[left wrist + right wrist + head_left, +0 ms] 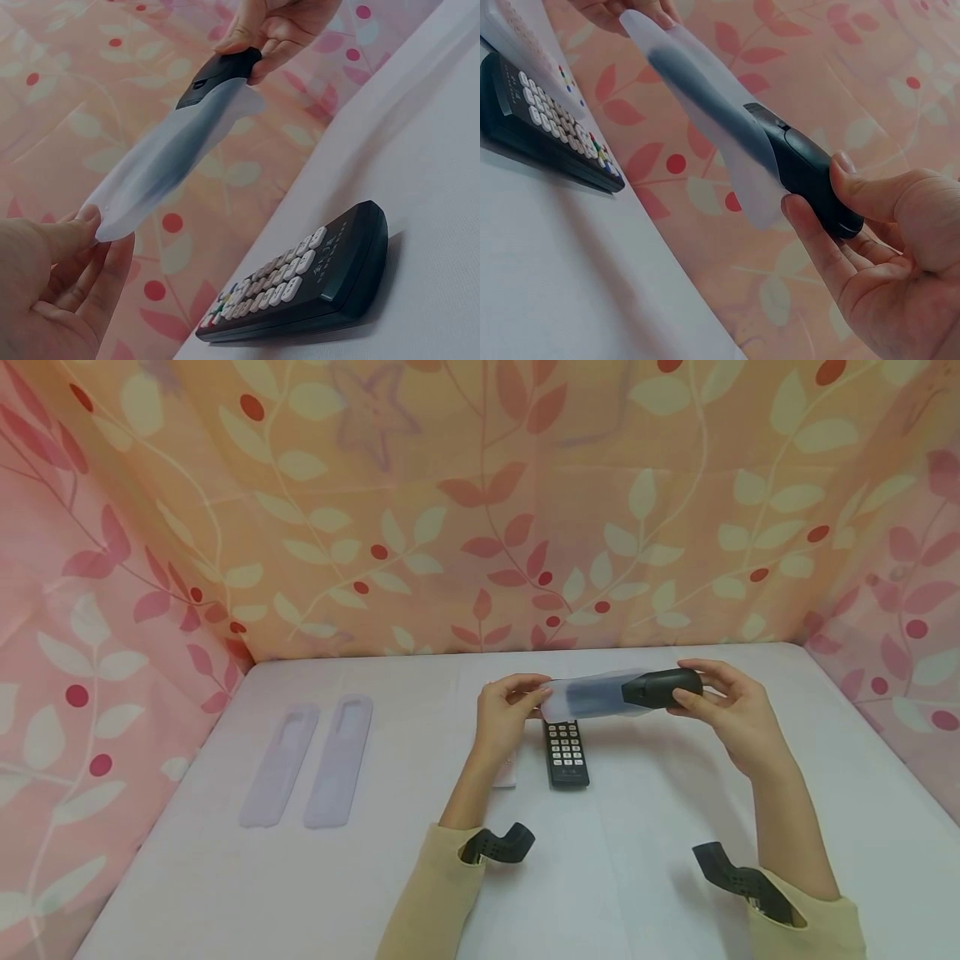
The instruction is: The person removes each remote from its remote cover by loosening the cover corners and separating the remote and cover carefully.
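A black remote control (663,688) is held above the table, its back side showing in the right wrist view. Much of it sits inside a translucent protective sleeve (161,161), and its bare black end sticks out. My left hand (504,714) pinches the closed end of the sleeve between thumb and fingers. At the opposite end, my right hand (889,247) grips the bare end of the remote. Below them lies another black remote control (567,756) with white keys, face up on the table. Nothing touches that one from above.
Two flat, pale translucent sleeves (279,766) (339,762) lie side by side on the left of the white table (187,877). Beside the lying remote is a pale-covered item with colored dots (536,45), partly hidden by my left arm in the head view. Patterned curtains (480,510) enclose the table.
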{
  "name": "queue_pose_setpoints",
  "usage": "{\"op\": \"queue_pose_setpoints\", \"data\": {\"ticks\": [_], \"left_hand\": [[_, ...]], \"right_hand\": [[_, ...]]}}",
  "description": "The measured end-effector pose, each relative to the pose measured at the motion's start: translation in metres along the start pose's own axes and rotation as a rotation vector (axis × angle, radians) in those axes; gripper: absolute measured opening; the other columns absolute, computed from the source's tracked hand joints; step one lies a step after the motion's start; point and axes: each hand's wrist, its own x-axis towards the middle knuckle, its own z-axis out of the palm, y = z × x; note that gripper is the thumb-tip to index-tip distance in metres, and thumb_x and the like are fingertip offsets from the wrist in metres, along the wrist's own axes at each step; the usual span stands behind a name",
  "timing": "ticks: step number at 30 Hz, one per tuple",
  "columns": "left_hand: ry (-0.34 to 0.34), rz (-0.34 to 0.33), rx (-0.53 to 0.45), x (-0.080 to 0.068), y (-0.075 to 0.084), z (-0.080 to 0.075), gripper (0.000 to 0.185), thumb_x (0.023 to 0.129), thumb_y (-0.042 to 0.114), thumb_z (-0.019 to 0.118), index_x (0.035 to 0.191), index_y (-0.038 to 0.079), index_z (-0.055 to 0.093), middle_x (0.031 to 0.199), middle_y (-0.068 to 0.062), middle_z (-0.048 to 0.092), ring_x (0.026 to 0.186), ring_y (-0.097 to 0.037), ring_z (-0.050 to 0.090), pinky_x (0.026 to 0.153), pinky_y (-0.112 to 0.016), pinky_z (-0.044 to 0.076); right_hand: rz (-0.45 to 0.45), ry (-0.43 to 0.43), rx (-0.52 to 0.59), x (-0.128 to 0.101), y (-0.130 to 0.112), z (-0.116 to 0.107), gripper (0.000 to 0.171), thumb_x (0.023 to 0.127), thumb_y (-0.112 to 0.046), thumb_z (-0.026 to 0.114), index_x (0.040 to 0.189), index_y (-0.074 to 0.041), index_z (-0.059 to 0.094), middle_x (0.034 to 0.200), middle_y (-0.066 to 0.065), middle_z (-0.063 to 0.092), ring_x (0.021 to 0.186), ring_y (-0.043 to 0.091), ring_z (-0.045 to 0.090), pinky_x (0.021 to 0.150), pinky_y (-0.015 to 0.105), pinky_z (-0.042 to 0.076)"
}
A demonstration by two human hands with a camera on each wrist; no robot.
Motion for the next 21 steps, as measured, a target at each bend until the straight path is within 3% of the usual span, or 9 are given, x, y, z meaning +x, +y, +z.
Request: {"op": "queue_pose_setpoints", "data": {"ticks": [21], "left_hand": [[-0.015, -0.014, 0.003, -0.0011, 0.0038, -0.0027, 0.018, 0.095, -0.001, 0.076, 0.112, -0.004, 0.078, 0.107, -0.018, 0.076, 0.075, -0.009, 0.067, 0.073, -0.027, 0.064]], "right_hand": [[-0.006, 0.002, 0.001, -0.0006, -0.0004, -0.0032, 0.044, 0.094, 0.015, 0.067, 0.12, -0.02, 0.074, 0.107, -0.001, 0.065, 0.085, 0.006, 0.078, 0.077, 0.021, 0.062]]}}
